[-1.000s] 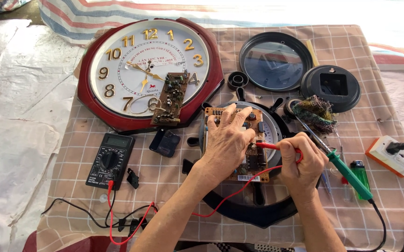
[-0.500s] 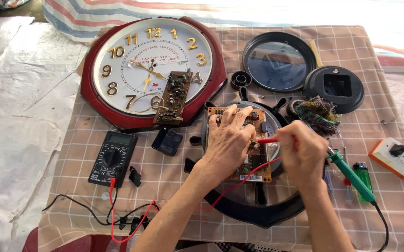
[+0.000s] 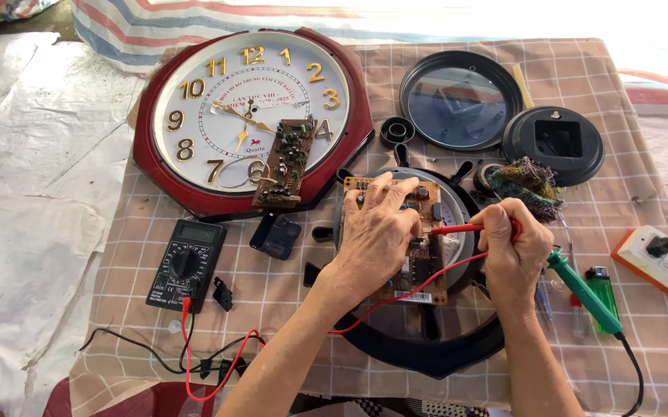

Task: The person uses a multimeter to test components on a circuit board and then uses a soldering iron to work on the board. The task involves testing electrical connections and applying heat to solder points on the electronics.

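Both bare forearms rise from the lower edge of the view and angle slightly toward each other. The left hand [image 3: 376, 232] lies palm down with its back to the camera, fingers spread a little and bent at the knuckles, fingertips pressing downward. The right hand [image 3: 513, 251] sits just beside it, curled into a loose fist with thumb and forefinger pinched together, wrist nearly straight.

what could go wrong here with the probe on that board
The red probe in the right hand could slip and bridge neighbouring contacts on the board. The left hand covers much of the board, hiding the probe tip. The red lead trails loosely over the edge and might snag and tug the meter.
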